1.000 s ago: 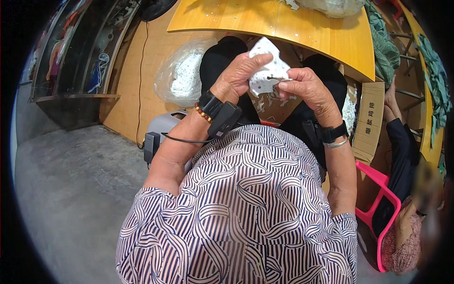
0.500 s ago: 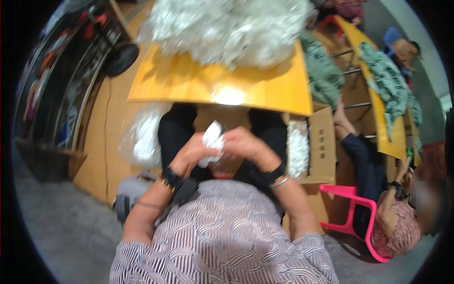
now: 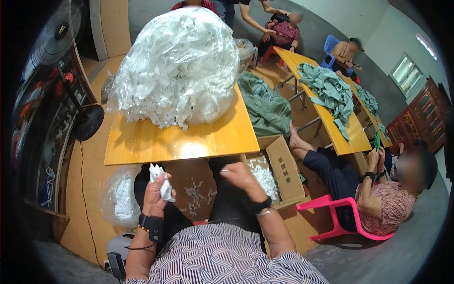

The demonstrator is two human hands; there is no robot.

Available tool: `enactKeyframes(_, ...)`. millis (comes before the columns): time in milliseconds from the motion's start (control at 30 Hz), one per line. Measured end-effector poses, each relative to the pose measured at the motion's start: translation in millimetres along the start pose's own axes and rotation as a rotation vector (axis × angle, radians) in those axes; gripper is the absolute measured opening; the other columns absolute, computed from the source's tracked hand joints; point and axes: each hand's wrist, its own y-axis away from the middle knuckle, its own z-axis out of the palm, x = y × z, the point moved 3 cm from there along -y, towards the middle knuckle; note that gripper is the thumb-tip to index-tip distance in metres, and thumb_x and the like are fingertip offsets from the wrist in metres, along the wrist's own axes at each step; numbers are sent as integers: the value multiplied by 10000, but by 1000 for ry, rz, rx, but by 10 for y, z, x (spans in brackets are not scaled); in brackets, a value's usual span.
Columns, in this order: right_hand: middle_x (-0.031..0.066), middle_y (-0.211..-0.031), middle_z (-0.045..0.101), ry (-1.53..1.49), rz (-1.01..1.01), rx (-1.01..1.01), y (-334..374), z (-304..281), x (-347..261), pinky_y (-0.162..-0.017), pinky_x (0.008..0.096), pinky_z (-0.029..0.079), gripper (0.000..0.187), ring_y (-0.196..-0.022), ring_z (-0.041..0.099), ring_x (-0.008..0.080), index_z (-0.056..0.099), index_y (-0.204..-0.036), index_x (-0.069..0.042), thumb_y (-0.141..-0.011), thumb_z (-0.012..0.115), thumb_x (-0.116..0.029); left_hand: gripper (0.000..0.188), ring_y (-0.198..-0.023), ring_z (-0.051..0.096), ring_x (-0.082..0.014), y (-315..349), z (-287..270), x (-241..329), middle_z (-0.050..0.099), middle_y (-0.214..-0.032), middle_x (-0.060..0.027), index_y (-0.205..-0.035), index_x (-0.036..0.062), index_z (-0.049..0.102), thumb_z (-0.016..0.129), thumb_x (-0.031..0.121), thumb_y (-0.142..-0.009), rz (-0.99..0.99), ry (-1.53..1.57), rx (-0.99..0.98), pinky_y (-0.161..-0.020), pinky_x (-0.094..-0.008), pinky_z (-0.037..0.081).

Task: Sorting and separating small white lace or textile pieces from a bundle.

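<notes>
My left hand (image 3: 152, 198) is closed around a crumpled white sheet-like piece (image 3: 156, 173), paper or thin cloth, whose ends stick out above and beside the fingers. Over my right thigh, near the table's front edge, my right hand (image 3: 242, 178) is closed with its fingertips pinched together. A tiny pale bit shows at those fingertips, too small to name. The two hands are apart. Small white scraps (image 3: 266, 182) fill part of an open cardboard box (image 3: 289, 176) right of my right hand. Beside my left leg stands a clear plastic bag (image 3: 109, 199) with white pieces inside.
A huge clear bag of white scraps (image 3: 179, 66) covers much of the yellow table (image 3: 227, 142). Loose scraps (image 3: 194, 193) lie on the floor between my feet. A standing fan (image 3: 87, 120) is at the left. A person on a pink chair (image 3: 331, 203) sits at the right.
My hands were together at the white piece and have now separated; the left keeps it, the right has moved toward the box. The view has tilted up, showing more of the room.
</notes>
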Motion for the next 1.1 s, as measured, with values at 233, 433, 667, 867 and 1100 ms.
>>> enactKeyframes(233, 185, -931, 553, 917, 632, 397, 734, -996, 945, -765, 472, 434, 288, -875, 526, 382, 524, -951, -57, -680, 576, -139, 339, -994, 544, -217, -98, -1207, 527, 566, -1078, -70, -1158, 25, 488, 541, 149, -847, 205, 45, 163, -890, -326, 428)
enactKeyframes(433, 191, -870, 570, 814, 306, 411, 416, -1135, 697, -728, 451, 426, 300, -829, 528, 380, 575, -900, -3, -671, 615, -193, 554, -1151, 437, -275, 456, -1599, 909, 487, -1200, -161, -1194, -18, 448, 581, 23, -658, 422, -1231, 490, -1004, -360, 310)
enactKeyframes(667, 124, -1053, 521, 109, 134, 373, 60, -918, 846, -825, 295, 429, 324, -967, 522, 207, 512, -1105, 33, -810, 567, -90, 328, -902, 566, -260, 378, -2274, 732, 590, -992, -158, -1073, -24, 535, 550, 120, -779, 240, -445, 784, -833, -344, 427)
enactKeyframes(867, 86, -1006, 521, 293, 29, 400, 35, -829, 75, -778, 262, 436, 293, -903, 537, 169, 542, -1080, 17, -806, 585, -79, 253, -742, 555, -196, 266, -3125, 469, 561, -946, -112, -1048, 10, 540, 513, 140, -833, 123, 162, 762, -578, -316, 502)
enactKeyframes(1100, 130, -861, 560, 404, -196, 236, -499, -307, -772, -746, 332, 414, 194, -852, 526, 263, 566, -916, 3, -724, 582, -24, 546, -906, 526, -400, 606, -3206, 122, 417, -1142, -203, -1215, 55, 345, 592, 221, -757, -37, 206, 979, -707, -465, 497)
